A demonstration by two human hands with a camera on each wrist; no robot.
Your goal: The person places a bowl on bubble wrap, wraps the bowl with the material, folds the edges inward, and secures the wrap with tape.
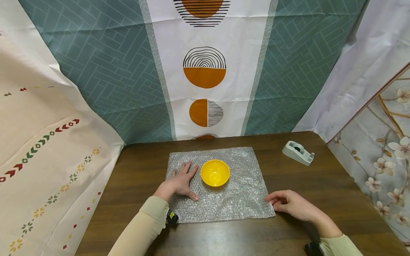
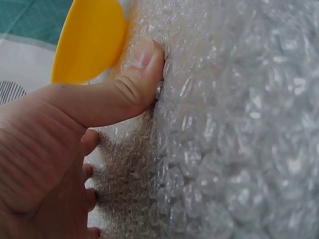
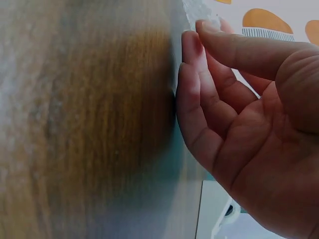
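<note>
A sheet of bubble wrap (image 1: 234,201) lies flat on the wooden table, with a round yellow bowl (image 1: 215,173) standing upright near its middle. My left hand (image 1: 180,183) is spread on the sheet's left part, thumb and fingertips pressing down just left of the bowl. The left wrist view shows the thumb (image 2: 142,64) on the bubbles, the bowl's yellow side (image 2: 92,40) behind it. At the sheet's right edge, near the front corner, my right hand (image 1: 293,205) pinches the wrap between thumb and fingers. In the right wrist view those fingertips meet a thin bit of wrap (image 3: 197,11).
A white tape dispenser (image 1: 298,153) stands at the back right of the brown wooden table (image 1: 141,170). Patterned cloths hang behind the table (image 1: 121,71) and along both sides.
</note>
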